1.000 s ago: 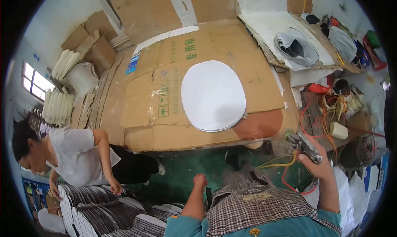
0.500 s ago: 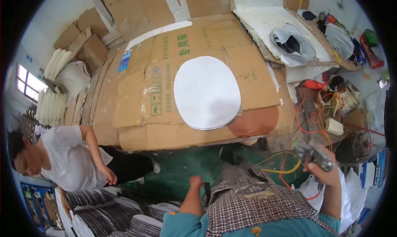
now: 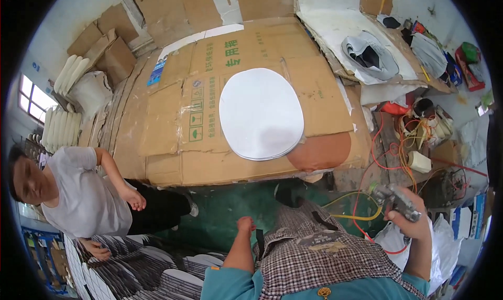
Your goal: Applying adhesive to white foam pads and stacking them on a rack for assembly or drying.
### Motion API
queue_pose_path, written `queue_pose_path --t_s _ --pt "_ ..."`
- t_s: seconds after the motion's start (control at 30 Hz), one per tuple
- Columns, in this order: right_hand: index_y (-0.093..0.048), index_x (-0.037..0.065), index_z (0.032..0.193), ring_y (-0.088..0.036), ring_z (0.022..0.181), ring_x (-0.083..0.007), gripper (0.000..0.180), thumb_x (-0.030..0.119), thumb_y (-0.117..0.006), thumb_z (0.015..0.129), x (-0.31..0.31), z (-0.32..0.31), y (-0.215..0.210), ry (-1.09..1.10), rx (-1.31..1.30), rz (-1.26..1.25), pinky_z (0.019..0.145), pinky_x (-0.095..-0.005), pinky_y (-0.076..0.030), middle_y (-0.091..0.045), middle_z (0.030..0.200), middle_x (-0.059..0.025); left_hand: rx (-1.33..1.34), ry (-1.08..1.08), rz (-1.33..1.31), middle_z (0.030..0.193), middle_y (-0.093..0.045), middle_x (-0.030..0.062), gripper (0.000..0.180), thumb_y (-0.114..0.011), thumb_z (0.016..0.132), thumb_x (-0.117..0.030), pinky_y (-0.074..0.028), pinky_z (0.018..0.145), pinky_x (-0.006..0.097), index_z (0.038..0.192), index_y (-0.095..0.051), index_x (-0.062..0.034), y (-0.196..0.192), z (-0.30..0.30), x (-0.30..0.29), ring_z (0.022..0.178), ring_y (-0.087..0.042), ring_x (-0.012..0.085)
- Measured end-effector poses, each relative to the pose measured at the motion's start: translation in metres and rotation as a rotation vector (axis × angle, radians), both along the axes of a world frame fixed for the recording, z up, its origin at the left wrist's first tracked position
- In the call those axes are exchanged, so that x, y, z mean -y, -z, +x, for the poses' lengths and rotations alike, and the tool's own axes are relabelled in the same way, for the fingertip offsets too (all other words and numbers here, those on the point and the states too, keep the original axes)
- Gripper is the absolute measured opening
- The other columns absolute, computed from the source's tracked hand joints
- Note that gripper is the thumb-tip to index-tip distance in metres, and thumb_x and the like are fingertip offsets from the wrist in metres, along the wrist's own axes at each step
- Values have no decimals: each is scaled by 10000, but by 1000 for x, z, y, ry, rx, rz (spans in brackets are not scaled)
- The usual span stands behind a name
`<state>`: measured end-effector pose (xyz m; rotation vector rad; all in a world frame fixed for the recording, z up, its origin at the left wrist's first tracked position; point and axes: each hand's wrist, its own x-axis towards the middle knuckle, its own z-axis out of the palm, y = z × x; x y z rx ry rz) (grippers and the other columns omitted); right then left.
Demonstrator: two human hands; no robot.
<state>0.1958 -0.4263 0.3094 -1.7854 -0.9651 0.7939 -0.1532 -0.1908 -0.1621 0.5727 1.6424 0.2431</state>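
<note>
My right hand (image 3: 417, 224) grips a grey metal spray gun (image 3: 402, 203) at the right, off the table's near edge. A yellow hose (image 3: 361, 216) and a red hose run close to it. By my apron hangs my left hand (image 3: 245, 224), its fingers curled in and nothing visible in them. Ahead of me a white oval sheet (image 3: 261, 111) lies on the cardboard-covered table (image 3: 162, 122). Doubled edges along its near side show more sheets stacked beneath. Beside the stack's near right side is a reddish-brown patch (image 3: 327, 152) on the cardboard.
A person (image 3: 86, 190) in a white shirt stands at the left, beside a large pile of black-and-white pieces (image 3: 126, 266). Tangled hoses (image 3: 403, 137) and a white block (image 3: 419, 162) lie at the right. A grey rolled piece (image 3: 369, 56) rests on the far right table.
The person at the left has raised their head and shifted a hand along the pile. My view has tilted slightly; my right hand still holds the spray gun.
</note>
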Motion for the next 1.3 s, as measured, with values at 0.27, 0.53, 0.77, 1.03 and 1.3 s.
queue_pose_path --t_s 0.27,0.53,0.77,1.03,1.3 --pt "-471 -50 1193 -591 695 -137 504 101 -662 752 -28 -7 8 189 -209 161 636 -266 -493 -604 834 -89 25 -17 -5 745 -575 95 155 -544 779 -117 -488 427 366 926 -555 -72 -12 -7 -1 487 -571 265" --pt "-483 -40 1181 -571 643 -130 532 166 -680 732 -9 6 0 260 -86 109 594 -262 -472 -587 759 -63 164 -113 200 781 -576 90 154 -517 846 -118 -482 438 295 981 -542 -49 -70 13 -54 548 -586 214" --pt "-495 -45 1164 -596 671 -136 523 131 -692 712 0 24 -4 -16 36 -25 613 -267 -479 -615 776 -73 150 -118 414 762 -578 77 121 -530 836 -113 -474 439 266 933 -559 -46 -117 51 -118 537 -583 187" --pt "-479 -60 1174 -594 710 -146 488 70 -658 740 -50 37 16 54 -237 144 648 -273 -501 -602 834 -89 -83 167 887 743 -613 79 135 -562 752 -89 -478 595 291 856 -607 -15 -132 123 -178 656 -589 183" --pt "-455 -52 1206 -591 697 -144 521 94 -663 752 -34 82 23 163 -181 118 640 -272 -500 -598 811 -91 -686 452 932 1009 -582 179 229 -583 741 -122 -463 788 405 941 -599 -12 -154 177 -180 898 -571 328"
